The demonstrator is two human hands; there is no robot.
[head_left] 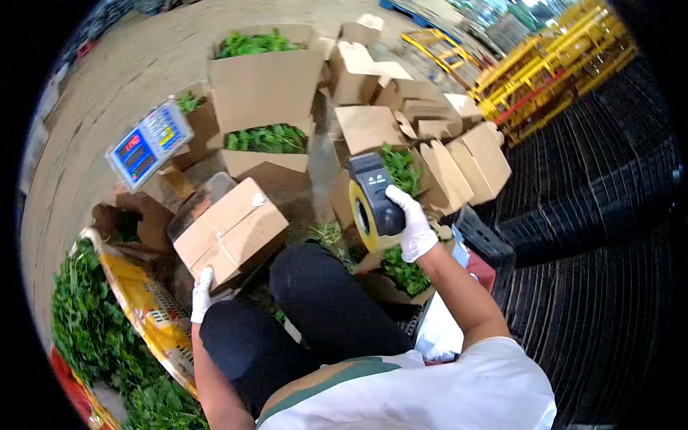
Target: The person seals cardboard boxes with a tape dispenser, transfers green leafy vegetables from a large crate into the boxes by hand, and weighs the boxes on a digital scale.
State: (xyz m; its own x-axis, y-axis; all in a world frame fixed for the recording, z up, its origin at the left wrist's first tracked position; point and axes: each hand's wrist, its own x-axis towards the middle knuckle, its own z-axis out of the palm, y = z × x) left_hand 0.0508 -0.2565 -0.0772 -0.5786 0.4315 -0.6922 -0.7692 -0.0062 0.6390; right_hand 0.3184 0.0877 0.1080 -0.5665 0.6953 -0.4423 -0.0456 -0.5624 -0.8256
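Note:
My right hand (413,222), in a white glove, grips a black tape dispenser (380,204) with a large yellowish roll of tape on it. It is raised above the boxes on my right. My left hand (203,292), also gloved, holds the near lower corner of a closed cardboard box (233,229), its thumb showing on the edge. This box is tilted in front of my left knee, and a strip of tape seems to run along its top seam. The underside of the box and most of my left fingers are hidden.
Open boxes of leafy greens (266,138) stand ahead. A scale display (150,145) is at the left, above a yellow-lined basket (136,301) beside heaped greens (89,312). Empty-looking cartons (469,168), yellow metal frames (552,68) and stacked black crates (588,215) are to the right.

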